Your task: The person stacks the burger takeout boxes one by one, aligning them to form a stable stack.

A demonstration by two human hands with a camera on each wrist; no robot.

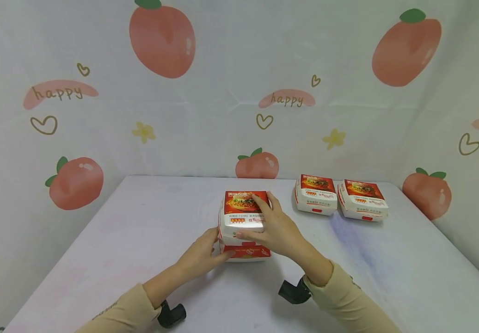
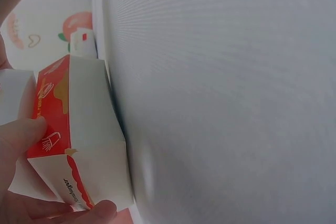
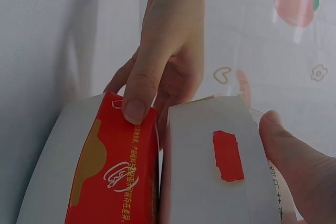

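Two cardboard burger boxes are stacked at the middle of the table. The upper burger box (image 1: 243,222) is white with a red burger picture on its lid. Beneath it, the lower burger box (image 1: 248,252) shows a red front edge; most of its lid is hidden. My left hand (image 1: 199,254) grips the lower box at its left side, thumb on the red front (image 2: 50,114). My right hand (image 1: 281,231) holds the upper box from the right, its thumb near the front. In the right wrist view the boxes lie very close; I cannot tell whether they fully touch.
Two more burger boxes, one on the left (image 1: 315,194) and one on the right (image 1: 362,200), stand side by side at the back right of the white table (image 1: 119,240). A fruit-printed curtain (image 1: 214,115) hangs behind the table's back edge.
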